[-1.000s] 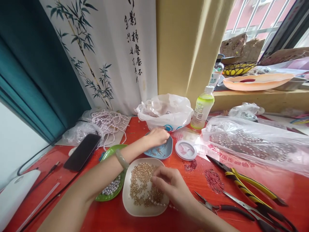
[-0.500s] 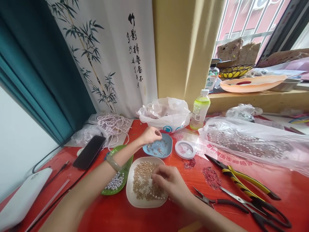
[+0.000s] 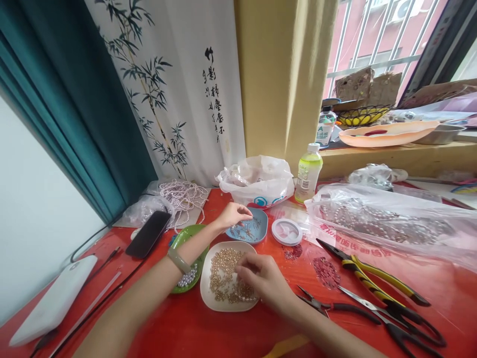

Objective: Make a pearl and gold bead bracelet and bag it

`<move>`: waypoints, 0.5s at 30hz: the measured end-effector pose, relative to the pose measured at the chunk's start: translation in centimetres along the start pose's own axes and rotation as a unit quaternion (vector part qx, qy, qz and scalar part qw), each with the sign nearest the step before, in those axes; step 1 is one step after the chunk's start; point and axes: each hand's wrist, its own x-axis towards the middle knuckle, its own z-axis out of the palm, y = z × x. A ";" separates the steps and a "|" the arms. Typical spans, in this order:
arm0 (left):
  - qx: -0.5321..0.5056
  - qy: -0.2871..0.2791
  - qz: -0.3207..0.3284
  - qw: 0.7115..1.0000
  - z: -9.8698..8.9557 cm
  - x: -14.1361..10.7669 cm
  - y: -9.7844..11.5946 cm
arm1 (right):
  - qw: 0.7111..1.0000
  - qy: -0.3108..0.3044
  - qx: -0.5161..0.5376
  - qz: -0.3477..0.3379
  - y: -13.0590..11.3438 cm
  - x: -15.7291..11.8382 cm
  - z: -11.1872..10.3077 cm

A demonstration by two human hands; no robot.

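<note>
My left hand (image 3: 234,216) hangs over the blue dish (image 3: 262,233), which holds thin metallic pieces too small to name. Its thumb and fingertips come together; anything between them is too small to make out. A pale green bangle (image 3: 179,260) circles that wrist. Above the right side of the white dish (image 3: 223,304), my right hand (image 3: 263,279) is closed in a pinch. Gold beads (image 3: 223,268) lie in this dish, and a short row of paler beads (image 3: 249,298) shows below my right fingers. What those fingers grip is hidden. Silvery beads (image 3: 188,276) fill part of the green dish (image 3: 197,231), under my left forearm.
Right of the dishes lie small pliers (image 3: 316,302), scissors (image 3: 372,311) and larger yellow-black pliers (image 3: 367,268). A round white lid (image 3: 286,232), a bottle (image 3: 308,174) and plastic bags (image 3: 257,181) stand farther back. A phone (image 3: 149,233), cables and bead strands (image 3: 182,199) are leftward.
The whole view has shifted slightly as the head moved. My left hand stays over the blue dish, its fingers now pointing more to the right. My right hand holds nearly the same pose.
</note>
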 end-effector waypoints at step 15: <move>-0.113 -0.003 -0.038 0.993 0.1 -2.7 1.9 | 0.993 0.025 0.112 0.010 -0.1 0.2 -0.3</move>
